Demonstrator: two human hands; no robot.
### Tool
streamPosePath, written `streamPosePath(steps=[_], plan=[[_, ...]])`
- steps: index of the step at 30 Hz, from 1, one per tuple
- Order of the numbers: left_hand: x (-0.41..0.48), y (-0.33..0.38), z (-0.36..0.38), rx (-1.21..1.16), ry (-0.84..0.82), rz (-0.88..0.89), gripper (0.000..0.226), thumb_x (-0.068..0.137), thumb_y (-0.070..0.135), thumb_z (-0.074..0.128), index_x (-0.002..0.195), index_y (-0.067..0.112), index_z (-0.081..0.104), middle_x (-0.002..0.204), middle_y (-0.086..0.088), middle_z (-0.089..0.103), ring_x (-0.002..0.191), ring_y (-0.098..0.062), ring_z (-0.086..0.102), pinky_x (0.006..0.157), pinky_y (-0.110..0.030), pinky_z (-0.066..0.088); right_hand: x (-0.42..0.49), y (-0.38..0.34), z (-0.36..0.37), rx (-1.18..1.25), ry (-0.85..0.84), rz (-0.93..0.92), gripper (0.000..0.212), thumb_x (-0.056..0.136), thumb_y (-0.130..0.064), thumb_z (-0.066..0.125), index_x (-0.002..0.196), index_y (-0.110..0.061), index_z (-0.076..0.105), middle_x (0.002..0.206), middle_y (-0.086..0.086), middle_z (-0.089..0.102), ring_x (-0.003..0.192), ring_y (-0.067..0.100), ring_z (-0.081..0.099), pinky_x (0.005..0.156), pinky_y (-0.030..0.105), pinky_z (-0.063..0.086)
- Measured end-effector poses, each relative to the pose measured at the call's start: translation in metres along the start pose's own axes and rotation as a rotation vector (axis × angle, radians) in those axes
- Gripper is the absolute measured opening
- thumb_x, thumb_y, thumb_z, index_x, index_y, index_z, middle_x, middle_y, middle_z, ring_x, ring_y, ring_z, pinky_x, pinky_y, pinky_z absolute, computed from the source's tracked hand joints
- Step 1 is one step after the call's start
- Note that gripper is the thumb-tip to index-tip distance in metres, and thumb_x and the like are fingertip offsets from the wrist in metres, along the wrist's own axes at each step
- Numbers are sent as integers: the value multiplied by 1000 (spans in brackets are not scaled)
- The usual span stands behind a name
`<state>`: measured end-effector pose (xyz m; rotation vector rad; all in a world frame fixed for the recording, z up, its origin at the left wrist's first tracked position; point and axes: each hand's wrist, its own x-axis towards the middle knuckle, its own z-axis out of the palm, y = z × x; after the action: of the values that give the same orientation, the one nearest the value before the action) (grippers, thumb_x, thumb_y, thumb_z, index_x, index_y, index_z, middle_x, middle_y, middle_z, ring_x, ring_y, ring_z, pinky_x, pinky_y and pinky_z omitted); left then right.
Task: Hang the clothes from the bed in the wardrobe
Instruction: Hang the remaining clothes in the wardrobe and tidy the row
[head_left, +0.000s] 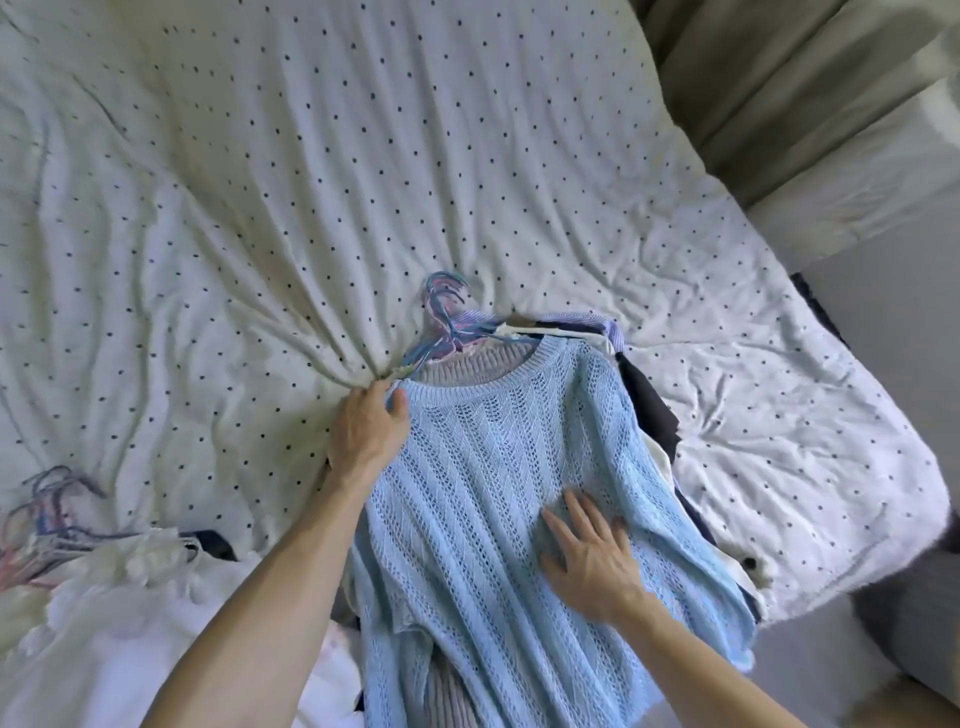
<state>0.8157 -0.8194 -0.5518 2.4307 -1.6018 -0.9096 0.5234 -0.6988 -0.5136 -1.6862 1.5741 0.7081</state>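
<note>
Forearms reach in from the lower edge. Nearest, at the left, lies a white garment with a loose bunch of hangers beside it. The right hand rests flat on the blue sweater, fingers straight and spread. The left hand holds the sweater's shoulder by the collar, thumb on top of the knit, the other fingers hidden beneath. The sweater tops a stack of clothes, whose hanger hooks bunch just beyond its neckline. Farther off spreads the dotted bedspread, then a curtain.
</note>
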Motion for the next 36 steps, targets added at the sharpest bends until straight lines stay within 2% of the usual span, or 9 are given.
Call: streamPosePath(steps=[6, 11, 15, 18, 22, 26, 30, 34, 36], plan=[[-37, 34, -25, 78, 232, 193, 15, 99, 20, 55, 106, 10, 63, 97, -14, 62, 87, -38, 61, 68, -47, 47, -36, 7, -35, 169, 74, 17, 52, 104, -50, 31, 152, -32, 31, 167, 0, 4, 153, 23, 9, 124, 43, 15], [-98, 77, -53, 46, 315, 386, 27, 96, 36, 45, 98, 19, 66, 90, -4, 71, 81, -30, 67, 66, -37, 50, -85, 42, -48, 369, 254, 55, 52, 100, -51, 45, 147, -29, 41, 165, 2, 19, 148, 23, 28, 117, 35, 27], [-170, 122, -78, -80, 365, 512, 19, 90, 33, 61, 88, 18, 73, 76, -2, 73, 69, -26, 68, 60, -31, 44, -152, 81, -64, 513, 495, 66, 52, 97, -52, 50, 142, -26, 50, 159, 2, 33, 141, 22, 40, 113, 37, 33], [-219, 164, -93, -186, 248, 601, 39, 88, 50, 43, 95, 25, 73, 78, 5, 73, 72, -22, 68, 67, -34, 49, -208, 121, -72, 594, 719, 97, 63, 93, -58, 46, 146, -25, 46, 159, 2, 35, 142, 22, 37, 116, 42, 31], [-283, 243, -110, -280, 34, 724, 48, 80, 63, 41, 98, 30, 72, 85, 6, 74, 83, -17, 68, 74, -32, 50, -294, 190, -72, 471, 1066, 228, 60, 98, -46, 52, 152, -25, 36, 162, 4, 28, 151, 23, 15, 122, 42, 14], [-357, 329, -99, -319, -168, 870, 29, 82, 61, 51, 90, 38, 67, 72, 5, 68, 72, -8, 63, 69, -32, 48, -384, 275, -42, 267, 1418, 361, 49, 98, -33, 41, 142, -13, 51, 143, 16, 51, 137, 41, 39, 115, 52, 29], [-445, 409, -66, -301, -309, 1086, 17, 82, 55, 55, 87, 42, 66, 75, 17, 70, 71, 4, 62, 66, -20, 45, -472, 348, 24, 399, 1445, 498, 43, 99, -39, 32, 118, -17, 64, 111, 6, 66, 107, 35, 59, 94, 49, 44], [-522, 470, -22, -280, -439, 1240, 25, 83, 56, 59, 89, 34, 69, 80, 12, 72, 76, -2, 64, 76, -27, 50, -555, 383, 108, 520, 1617, 590, 42, 102, -47, 33, 109, -18, 64, 97, -1, 62, 92, 25, 54, 86, 37, 42], [-557, 491, 4, -267, -511, 1294, 25, 83, 55, 60, 88, 33, 69, 79, 10, 71, 76, -5, 63, 78, -32, 50, -594, 391, 146, 545, 1724, 714, 38, 100, -45, 40, 106, -19, 66, 93, -1, 63, 88, 25, 53, 82, 42, 45]])
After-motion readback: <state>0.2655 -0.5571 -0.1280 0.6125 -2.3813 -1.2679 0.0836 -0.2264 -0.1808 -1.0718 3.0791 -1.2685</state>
